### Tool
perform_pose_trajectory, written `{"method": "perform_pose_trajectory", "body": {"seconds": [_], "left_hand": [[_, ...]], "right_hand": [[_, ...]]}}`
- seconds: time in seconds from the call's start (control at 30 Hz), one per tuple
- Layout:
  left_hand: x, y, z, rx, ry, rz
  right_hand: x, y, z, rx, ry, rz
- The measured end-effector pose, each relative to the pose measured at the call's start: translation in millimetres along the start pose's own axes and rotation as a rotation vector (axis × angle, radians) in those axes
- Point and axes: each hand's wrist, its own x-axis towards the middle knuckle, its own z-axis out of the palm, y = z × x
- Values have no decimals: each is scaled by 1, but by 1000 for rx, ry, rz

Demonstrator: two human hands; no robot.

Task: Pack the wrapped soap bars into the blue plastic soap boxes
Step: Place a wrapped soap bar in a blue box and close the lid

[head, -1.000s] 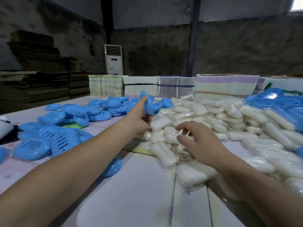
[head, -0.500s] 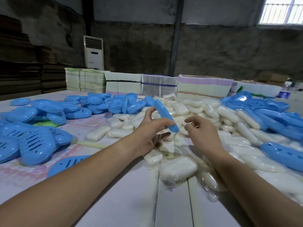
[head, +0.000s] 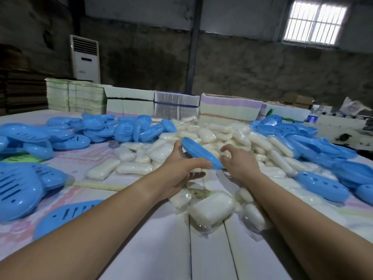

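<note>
My left hand (head: 182, 168) holds a blue plastic soap box (head: 199, 152) edge-on above the table, thumb over its near rim and fingers beneath. My right hand (head: 237, 161) is right beside the box's right end with fingers curled; whether it touches the box is unclear. A heap of white wrapped soap bars (head: 212, 138) lies behind and under both hands. One wrapped bar (head: 212, 210) sits near the front between my forearms.
Loose blue soap boxes are piled at the left (head: 24, 178) and the back left (head: 121, 129). More blue boxes, some with soap inside, are at the right (head: 321, 185). Stacks of flat cartons (head: 230, 107) line the table's far edge.
My left hand has brought the blue box from the far pile toward me, and it now sits lower in front. My right hand has lifted off the soap heap toward the box's right end.
</note>
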Motion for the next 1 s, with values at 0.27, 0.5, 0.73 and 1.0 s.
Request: {"method": "perform_pose_trajectory", "body": {"seconds": [0.27, 0.5, 0.73, 1.0], "left_hand": [[1, 0, 2, 7, 25, -16], [-1, 3, 3, -22, 51, -40], [0, 5, 5, -94, 83, -93], [-4, 11, 1, -203, 95, -124]], "right_hand": [[-4, 2, -6, 88, 94, -93], [-7, -2, -17, 685, 189, 52], [-16, -21, -34, 1061, 152, 97], [-49, -49, -33, 834, -15, -468]]}}
